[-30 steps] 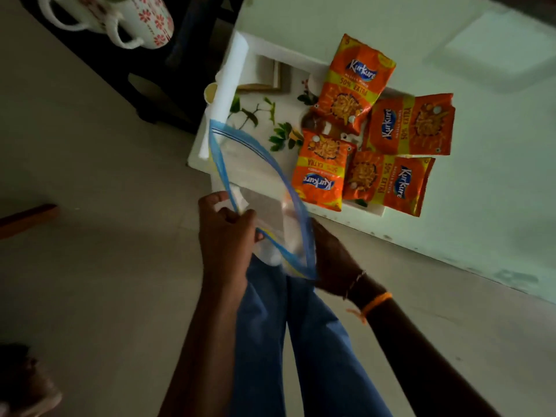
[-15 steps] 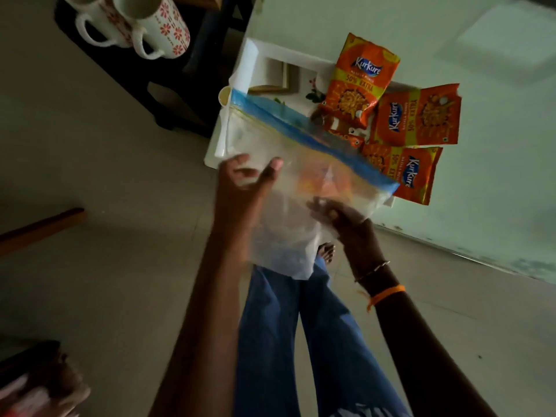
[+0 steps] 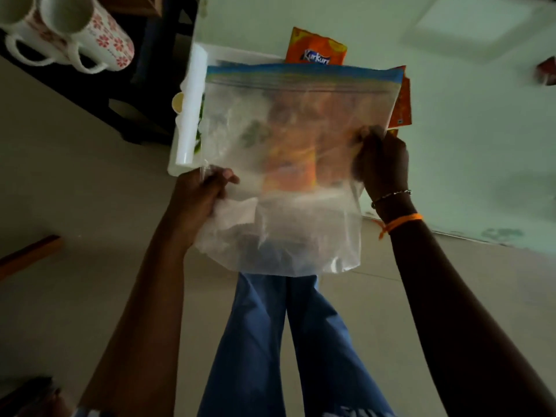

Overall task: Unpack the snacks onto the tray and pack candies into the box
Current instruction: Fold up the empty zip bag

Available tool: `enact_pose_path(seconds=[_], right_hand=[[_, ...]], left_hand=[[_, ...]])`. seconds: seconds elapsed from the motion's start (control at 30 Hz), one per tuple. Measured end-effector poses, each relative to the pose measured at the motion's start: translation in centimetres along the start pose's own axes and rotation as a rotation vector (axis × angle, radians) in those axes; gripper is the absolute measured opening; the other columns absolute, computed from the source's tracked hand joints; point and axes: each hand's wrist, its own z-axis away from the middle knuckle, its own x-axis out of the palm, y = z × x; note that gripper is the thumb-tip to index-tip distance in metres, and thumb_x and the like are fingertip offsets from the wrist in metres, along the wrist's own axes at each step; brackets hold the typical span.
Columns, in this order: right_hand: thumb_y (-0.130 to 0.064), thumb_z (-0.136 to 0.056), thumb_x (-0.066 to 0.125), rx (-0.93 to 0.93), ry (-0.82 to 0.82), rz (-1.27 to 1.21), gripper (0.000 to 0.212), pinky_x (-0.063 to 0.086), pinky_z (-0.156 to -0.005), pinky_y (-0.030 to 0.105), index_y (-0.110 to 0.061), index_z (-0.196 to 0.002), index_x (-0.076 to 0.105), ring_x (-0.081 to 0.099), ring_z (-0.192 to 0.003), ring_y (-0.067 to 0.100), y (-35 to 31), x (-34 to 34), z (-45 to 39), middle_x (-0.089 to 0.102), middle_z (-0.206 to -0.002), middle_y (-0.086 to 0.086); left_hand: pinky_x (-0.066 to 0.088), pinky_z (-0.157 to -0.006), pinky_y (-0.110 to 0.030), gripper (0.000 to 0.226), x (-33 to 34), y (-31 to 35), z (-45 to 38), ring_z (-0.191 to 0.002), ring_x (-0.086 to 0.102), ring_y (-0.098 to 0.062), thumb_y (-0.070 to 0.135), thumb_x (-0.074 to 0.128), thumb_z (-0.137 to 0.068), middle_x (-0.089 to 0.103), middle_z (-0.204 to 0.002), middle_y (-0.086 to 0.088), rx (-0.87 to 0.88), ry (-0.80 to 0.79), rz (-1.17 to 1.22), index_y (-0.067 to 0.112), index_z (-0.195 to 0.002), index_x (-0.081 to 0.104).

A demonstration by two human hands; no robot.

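A clear zip bag with a blue strip along its top hangs flat in front of me, held by both hands. My left hand pinches its lower left edge and my right hand grips its right side. Behind the bag sits a white tray on the pale green table. Orange Kurkure snack packets lie on the tray; one shows above the bag, another at its right edge, and the others appear only as orange blurs through the plastic.
Two white mugs with red flowers stand on dark furniture at the upper left. A small red object lies at the table's far right. My blue trouser legs are below, over a beige floor. A wooden piece lies at the left.
The bag's mouth was spread open a second ago. Both hands have since flattened the bag and raised it, so it now covers most of the tray and packets.
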Motion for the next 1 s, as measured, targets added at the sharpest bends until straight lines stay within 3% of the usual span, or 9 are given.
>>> enact_pose_path(seconds=[0.1,0.17,0.27,0.37,0.53,0.63,0.77,0.87,1.0], right_hand=[[-0.019,-0.091,0.046,-0.073,0.174,0.080,0.029,0.029,-0.058,0.024,0.000,-0.081,0.066,0.059,-0.070,0.025,0.5,-0.7,-0.3,0.069,-0.077,0.019],[-0.022,-0.093,0.047,0.039,0.182,-0.143,0.026,0.033,-0.056,0.026,-0.008,-0.077,0.062,0.052,-0.059,0.018,0.2,-1.2,-0.1,0.059,-0.064,0.009],[-0.020,-0.091,0.053,0.382,-0.101,-0.524,0.011,0.046,-0.053,0.026,-0.019,-0.080,0.054,0.054,-0.057,0.013,0.5,-2.0,1.2,0.055,-0.069,0.001],[-0.008,-0.091,0.049,0.511,-0.311,-0.630,0.010,0.051,-0.059,0.026,-0.010,-0.083,0.055,0.059,-0.062,0.016,1.7,-3.0,3.1,0.056,-0.076,0.005],[0.002,-0.073,0.047,0.371,-0.013,-0.693,0.022,0.048,-0.055,0.024,-0.015,-0.087,0.042,0.053,-0.050,0.014,2.6,-4.9,3.8,0.046,-0.066,0.004],[0.011,-0.078,0.045,0.211,0.100,-0.496,0.044,0.055,-0.051,0.032,-0.022,-0.102,0.030,0.056,-0.043,0.008,3.5,-6.8,4.1,0.049,-0.073,0.004],[0.017,-0.075,0.051,-0.129,-0.043,-0.001,0.061,0.050,-0.070,0.009,-0.025,-0.119,0.050,0.055,-0.081,0.003,4.4,-9.9,3.9,0.051,-0.109,0.009],[0.007,-0.077,0.062,-0.102,-0.165,0.064,0.057,0.047,-0.088,0.016,-0.024,-0.125,0.052,0.056,-0.090,0.017,5.0,-11.5,4.6,0.048,-0.101,0.005],[-0.012,-0.060,0.082,-0.079,-0.195,0.151,0.080,0.039,-0.088,0.022,-0.014,-0.131,0.046,0.049,-0.089,0.018,5.3,-12.6,5.5,0.044,-0.096,0.004]], left_hand=[[0.034,-0.043,-0.012,0.021,0.7,0.4,0.4,-0.047,0.042,0.000,0.029,0.053,-0.090,0.046,-0.058,0.000,0.086,-0.061,-0.005,0.030,-0.075,0.068],[0.038,-0.053,-0.017,0.019,1.3,0.6,0.5,-0.062,0.049,-0.010,0.032,0.051,-0.091,0.052,-0.069,-0.005,0.108,-0.077,0.049,0.029,-0.087,0.069],[0.047,-0.061,-0.019,0.022,2.4,0.9,0.7,-0.078,0.055,-0.014,0.032,0.047,-0.093,0.056,-0.081,-0.007,0.095,-0.062,0.153,0.028,-0.095,0.069],[0.041,-0.062,-0.025,0.029,3.7,1.1,1.1,-0.068,0.048,-0.014,0.038,0.041,-0.095,0.051,-0.066,0.004,0.076,-0.026,0.128,0.033,-0.090,0.069],[0.040,-0.054,-0.010,0.026,5.3,1.5,1.2,-0.053,0.050,0.006,0.029,0.044,-0.094,0.064,-0.060,0.020,0.086,0.012,0.162,0.024,-0.084,0.067],[0.049,-0.068,-0.015,0.024,6.2,2.3,1.2,-0.062,0.060,0.002,0.004,0.051,-0.088,0.065,-0.059,0.015,0.099,0.020,0.306,0.022,-0.104,0.053],[0.048,-0.077,-0.016,0.060,5.7,3.2,1.3,-0.077,0.058,0.000,-0.003,0.048,-0.084,0.062,-0.076,0.012,0.302,-0.196,-0.023,0.040,-0.125,0.039],[0.042,-0.071,-0.001,0.065,5.7,4.1,1.8,-0.079,0.054,0.010,-0.003,0.055,-0.080,0.053,-0.089,0.016,0.385,-0.227,-0.377,0.042,-0.124,0.044],[0.036,-0.068,0.006,0.073,7.1,4.9,2.8,-0.070,0.047,-0.002,-0.005,0.067,-0.073,0.048,-0.078,0.006,0.410,-0.130,-0.515,0.026,-0.135,0.042]])
